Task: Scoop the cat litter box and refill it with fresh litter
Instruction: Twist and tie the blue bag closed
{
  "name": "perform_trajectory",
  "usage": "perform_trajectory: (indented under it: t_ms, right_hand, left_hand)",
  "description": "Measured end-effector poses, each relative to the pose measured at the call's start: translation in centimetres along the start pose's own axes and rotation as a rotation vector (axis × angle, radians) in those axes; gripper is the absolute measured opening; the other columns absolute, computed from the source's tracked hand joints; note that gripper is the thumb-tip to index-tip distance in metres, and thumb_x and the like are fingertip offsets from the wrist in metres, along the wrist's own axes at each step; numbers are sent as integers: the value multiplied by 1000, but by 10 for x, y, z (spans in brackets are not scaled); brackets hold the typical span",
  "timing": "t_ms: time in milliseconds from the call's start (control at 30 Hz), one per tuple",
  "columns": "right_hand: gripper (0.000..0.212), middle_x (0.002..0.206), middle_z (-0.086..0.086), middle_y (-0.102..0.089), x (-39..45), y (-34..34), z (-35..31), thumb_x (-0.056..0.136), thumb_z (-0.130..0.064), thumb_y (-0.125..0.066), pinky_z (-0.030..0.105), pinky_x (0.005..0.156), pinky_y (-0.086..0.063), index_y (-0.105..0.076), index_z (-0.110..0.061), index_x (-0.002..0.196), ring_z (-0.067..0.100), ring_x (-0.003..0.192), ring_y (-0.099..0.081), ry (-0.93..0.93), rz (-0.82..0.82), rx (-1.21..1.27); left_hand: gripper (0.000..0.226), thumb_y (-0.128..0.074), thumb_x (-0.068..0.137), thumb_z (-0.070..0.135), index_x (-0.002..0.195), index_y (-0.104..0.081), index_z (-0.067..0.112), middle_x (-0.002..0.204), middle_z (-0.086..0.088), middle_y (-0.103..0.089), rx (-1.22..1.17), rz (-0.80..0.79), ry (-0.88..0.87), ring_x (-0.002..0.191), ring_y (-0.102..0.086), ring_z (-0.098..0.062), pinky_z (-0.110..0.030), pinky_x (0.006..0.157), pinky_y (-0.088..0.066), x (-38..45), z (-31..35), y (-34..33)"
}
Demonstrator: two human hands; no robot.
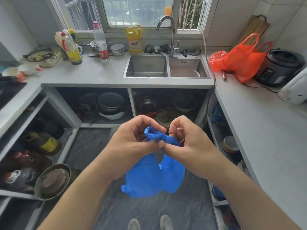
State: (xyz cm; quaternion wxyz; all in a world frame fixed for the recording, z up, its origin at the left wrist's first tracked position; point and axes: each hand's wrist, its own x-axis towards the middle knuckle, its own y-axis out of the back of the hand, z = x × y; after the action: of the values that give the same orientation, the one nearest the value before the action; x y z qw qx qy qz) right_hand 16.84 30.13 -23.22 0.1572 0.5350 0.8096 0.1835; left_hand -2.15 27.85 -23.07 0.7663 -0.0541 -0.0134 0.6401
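Observation:
A blue plastic bag (154, 178) hangs in mid-air in front of me, above the dark floor. Its two handles are twisted together into a knot (162, 137) at the top. My left hand (132, 146) pinches the looped handle on the left of the knot. My right hand (187, 143) pinches the other handle on the right, fingers curled. The bag's lower part bulges, and its contents are hidden. No litter box or scoop is in view.
A grey U-shaped counter (93, 72) surrounds me, with a double steel sink (166, 67) and tap ahead. Orange plastic bags (242, 58) and a rice cooker (279, 67) sit at right. Open shelves below hold pots, bowls and bottles. My shoes (149, 223) stand on the floor.

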Motion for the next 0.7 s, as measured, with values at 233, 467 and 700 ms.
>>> perform_trajectory:
  t_ms: [233, 467, 700]
  right_hand:
    - [24, 82, 6, -73, 6, 15, 6, 92, -14, -62, 35, 65, -48, -70, -28, 111, 21, 73, -60, -52, -122, 249]
    - [29, 86, 14, -67, 18, 19, 25, 103, -15, -46, 38, 64, -39, -75, -10, 107, 22, 78, -53, -186, -189, 592]
    - [26, 100, 13, -65, 30, 15, 43, 94, -10, -60, 27, 55, -29, -72, -8, 117, 18, 74, -48, -312, -302, 926]
  left_hand:
    - [28, -79, 72, -16, 86, -67, 6, 92, -8, -72, 264, 178, -302, 88, -71, -27, -35, 79, -58, 5, -13, -20]
    - [34, -79, 61, -25, 72, -67, 5, 93, -5, -69, 562, 307, -581, 87, -68, -17, -19, 75, -51, 17, -23, -33]
    - [25, -84, 72, -6, 82, -66, 7, 95, -9, -65, 482, 426, -515, 86, -70, -29, -33, 72, -57, 25, -40, -38]
